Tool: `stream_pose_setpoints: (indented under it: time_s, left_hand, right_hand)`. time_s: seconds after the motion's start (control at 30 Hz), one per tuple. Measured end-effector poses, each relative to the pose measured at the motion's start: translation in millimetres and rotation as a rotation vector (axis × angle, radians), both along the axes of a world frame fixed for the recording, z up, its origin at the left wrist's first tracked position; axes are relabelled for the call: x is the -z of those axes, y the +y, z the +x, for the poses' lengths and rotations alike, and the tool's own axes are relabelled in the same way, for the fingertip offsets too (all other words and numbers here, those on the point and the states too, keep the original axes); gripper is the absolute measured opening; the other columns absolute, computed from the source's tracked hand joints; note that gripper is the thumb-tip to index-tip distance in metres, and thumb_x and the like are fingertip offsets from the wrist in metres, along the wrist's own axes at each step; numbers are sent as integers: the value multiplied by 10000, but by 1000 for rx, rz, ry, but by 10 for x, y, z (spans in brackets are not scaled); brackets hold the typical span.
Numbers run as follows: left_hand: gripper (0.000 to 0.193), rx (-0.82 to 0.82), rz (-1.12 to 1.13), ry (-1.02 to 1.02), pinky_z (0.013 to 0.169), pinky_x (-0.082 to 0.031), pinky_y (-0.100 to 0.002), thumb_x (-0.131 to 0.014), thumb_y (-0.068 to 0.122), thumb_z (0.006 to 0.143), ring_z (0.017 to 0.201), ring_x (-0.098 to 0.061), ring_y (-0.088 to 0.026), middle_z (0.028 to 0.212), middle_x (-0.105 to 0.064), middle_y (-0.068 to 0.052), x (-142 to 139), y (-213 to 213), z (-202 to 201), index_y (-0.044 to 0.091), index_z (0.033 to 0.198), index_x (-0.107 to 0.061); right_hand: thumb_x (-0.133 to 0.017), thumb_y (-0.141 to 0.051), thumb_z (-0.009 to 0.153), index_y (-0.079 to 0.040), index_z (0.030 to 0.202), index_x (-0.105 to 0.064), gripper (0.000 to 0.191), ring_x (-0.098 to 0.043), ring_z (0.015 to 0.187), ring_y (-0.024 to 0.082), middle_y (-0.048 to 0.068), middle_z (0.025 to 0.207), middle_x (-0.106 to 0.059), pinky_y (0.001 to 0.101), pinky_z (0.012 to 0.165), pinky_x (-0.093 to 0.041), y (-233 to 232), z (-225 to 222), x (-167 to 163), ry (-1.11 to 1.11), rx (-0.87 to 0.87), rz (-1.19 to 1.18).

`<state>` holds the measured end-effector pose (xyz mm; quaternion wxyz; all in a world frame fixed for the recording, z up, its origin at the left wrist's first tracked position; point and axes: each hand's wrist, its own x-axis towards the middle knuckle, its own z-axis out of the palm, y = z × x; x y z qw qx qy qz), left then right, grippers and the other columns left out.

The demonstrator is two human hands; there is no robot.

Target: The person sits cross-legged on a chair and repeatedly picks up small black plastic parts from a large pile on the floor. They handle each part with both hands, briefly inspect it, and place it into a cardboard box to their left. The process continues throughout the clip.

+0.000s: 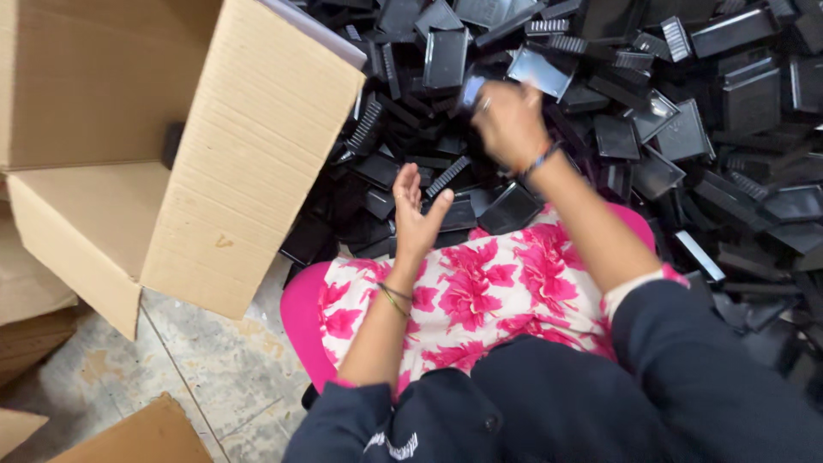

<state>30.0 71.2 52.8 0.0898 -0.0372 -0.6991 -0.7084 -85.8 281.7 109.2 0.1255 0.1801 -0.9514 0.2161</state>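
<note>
Right hand (510,120) blurred over black plastic pile (686,129), grip unclear; left hand (416,214) open, empty, right of cardboard box (249,163).

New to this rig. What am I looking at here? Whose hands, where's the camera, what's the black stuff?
There is one picture, from a camera worn on a person's head, looking down at their own lap and hands. No machine is involved.

The left hand is open, palm up and fingers spread, holding nothing. The right hand reaches out over a big pile of black plastic parts, flat tray-like pieces and small ribbed ones. It is blurred by motion and seems to grip one small dark piece, though I cannot be sure.

To the left stands an open cardboard box tipped on its side, on a speckled floor. The person wears dark sleeves and has pink flowered cloth across the lap.
</note>
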Motion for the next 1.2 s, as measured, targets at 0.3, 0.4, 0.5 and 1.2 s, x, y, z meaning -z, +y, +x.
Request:
stream_pose_setpoints:
  time_s: [0.3,0.4,0.5,1.2]
  left_hand:
    - [586,-211,831,-285,871,-525,-415,-676,137,1005,979,-632,-230,1097,-634,-104,442,-340,-321,130,1530,-417]
    - [457,-229,910,-442,813,-543,-410,-672,67,887,975,-678,-214,1076,-684,-10,488,-539,-413,184,1307,-536]
    - [274,-138,935,-419,829,-557,-447,-677,24,891,982,-692,-254,1049,-704,-64,622,-503,-469,149,1121,-597]
    - [370,195,691,-558,946,-540,-356,-708,283,976,1028,-680,-193,1137,-718,-72,440,-158,-223,24,1233,-652]
  right_hand:
    - [-702,-115,954,-31,1031,-671,119,-705,967,348,143,1039,-714,417,866,-561,-571,530,340,-64,-258,-563]
    - [-670,-84,886,-37,1107,-679,227,-615,1106,320,134,1123,-674,458,947,-456,-331,-29,509,278,-43,-63]
    - [-652,-84,922,-67,1076,-698,162,-570,1119,277,113,1112,-647,470,935,-365,-234,-357,595,318,127,244]
    - [-778,-307,882,-18,1385,-504,642,-598,1155,342,193,1311,-551,450,954,-535,-470,1218,780,-128,12,-727]
